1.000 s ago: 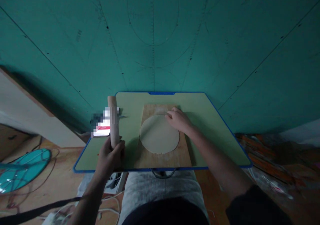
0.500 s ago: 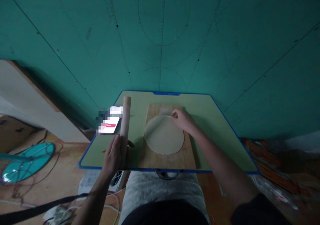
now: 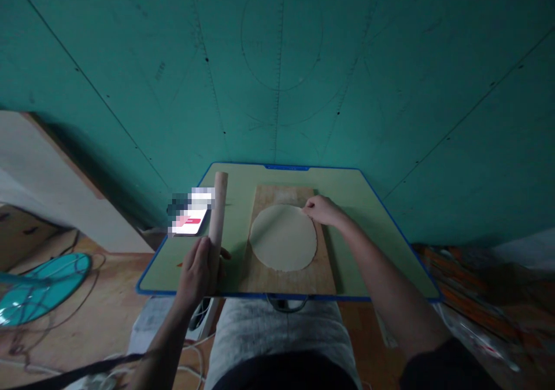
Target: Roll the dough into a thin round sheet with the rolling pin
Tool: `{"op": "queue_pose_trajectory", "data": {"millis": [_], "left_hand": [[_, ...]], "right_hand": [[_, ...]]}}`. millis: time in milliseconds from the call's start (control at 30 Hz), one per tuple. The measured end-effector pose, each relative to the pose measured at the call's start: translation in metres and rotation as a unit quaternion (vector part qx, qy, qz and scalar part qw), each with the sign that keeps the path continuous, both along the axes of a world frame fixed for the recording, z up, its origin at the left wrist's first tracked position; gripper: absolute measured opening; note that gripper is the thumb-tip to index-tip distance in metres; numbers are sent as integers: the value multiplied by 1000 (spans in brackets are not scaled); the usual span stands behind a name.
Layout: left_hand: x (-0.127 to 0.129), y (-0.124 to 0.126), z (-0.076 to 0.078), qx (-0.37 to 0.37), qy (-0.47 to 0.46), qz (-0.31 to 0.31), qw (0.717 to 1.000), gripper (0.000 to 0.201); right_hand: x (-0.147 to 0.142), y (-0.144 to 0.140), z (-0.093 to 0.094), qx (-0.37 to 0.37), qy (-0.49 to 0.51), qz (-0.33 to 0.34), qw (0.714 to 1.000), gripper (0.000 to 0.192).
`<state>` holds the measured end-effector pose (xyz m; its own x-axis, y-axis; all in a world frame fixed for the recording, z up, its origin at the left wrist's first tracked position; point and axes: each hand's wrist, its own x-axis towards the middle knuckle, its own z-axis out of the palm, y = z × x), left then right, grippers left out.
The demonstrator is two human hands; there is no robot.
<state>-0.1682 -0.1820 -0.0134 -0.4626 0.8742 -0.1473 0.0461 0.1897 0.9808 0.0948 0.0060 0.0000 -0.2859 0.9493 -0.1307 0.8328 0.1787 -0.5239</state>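
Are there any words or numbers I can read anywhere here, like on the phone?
No text can be read.
Phone beside the rolling pin: the screen shows white and red, but it is blurred out.
Green wall: only drawn lines, a circle and tick marks, no numbers.

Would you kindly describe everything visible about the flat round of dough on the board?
The dough is a pale, thin, nearly circular sheet, smooth and evenly rolled. It lies flat on the wooden board, covering most of its width. The right hand touches its far right edge with the fingers.
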Motion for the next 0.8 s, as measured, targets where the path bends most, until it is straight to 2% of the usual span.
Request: {"op": "queue_pose_trajectory", "data": {"millis": [133,233,333,400,500,600,700,800], "left_hand": [[0,0,0,0,3,4,1000,52],[-1,1,-4,15,16,-9,1000,50],[1,1,-4,48,46,-21,998,46],[6,3,1,70,59,-36,995,44],[24,8,14,87,82,-73,990,42],[49,15,26,95,91,-122,984,40],[73,18,34,116,109,-171,972,36],[78,16,38,149,186,-193,952,32]], "right_hand": [[16,-8,1,-44,25,10,999,24],[36,-23,2,-38,47,-1,998,19],[51,-47,1,-7,132,-10,991,20],[52,-66,0,10,216,-7,976,22],[34,-92,1,14,305,5,952,27],[2,-110,4,-20,368,16,929,38],[-27,-118,6,-40,432,6,901,42],[-37,-114,6,-43,496,-21,867,43]]}}
